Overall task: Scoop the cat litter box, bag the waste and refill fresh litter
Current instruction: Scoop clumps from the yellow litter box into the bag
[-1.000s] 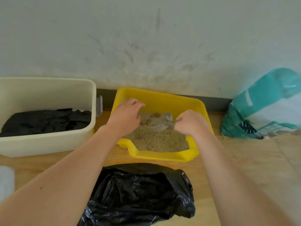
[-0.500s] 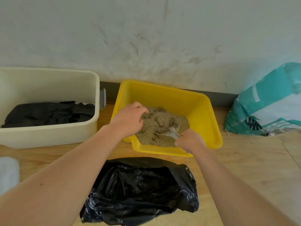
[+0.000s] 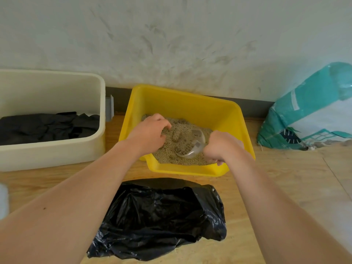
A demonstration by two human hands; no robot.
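Wood floor [image 3: 285, 187] under a scuffed white wall [image 3: 171, 44]. We see the yellow litter box [image 3: 190, 109] with its far rim near the wall. Left hand [image 3: 150, 133] has its fingers curled, tips in the litter [image 3: 169, 149]; we cannot tell if they clutch any. Right hand [image 3: 222, 147] is clenched round the handle of the clear scoop [image 3: 192, 145], its bowl between both hands. Black bag [image 3: 162, 216] lies nearer us than the fingers, with a bare strip before the box rim. Cream bin [image 3: 53, 155] sits left of the fingers, teal sack [image 3: 308, 115] well right.

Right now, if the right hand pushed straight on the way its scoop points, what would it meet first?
Probably more litter: the right hand aims the clear scoop leftward through the yellow box. Beyond that heap lie the fingers of the left hand, though depth is unclear.
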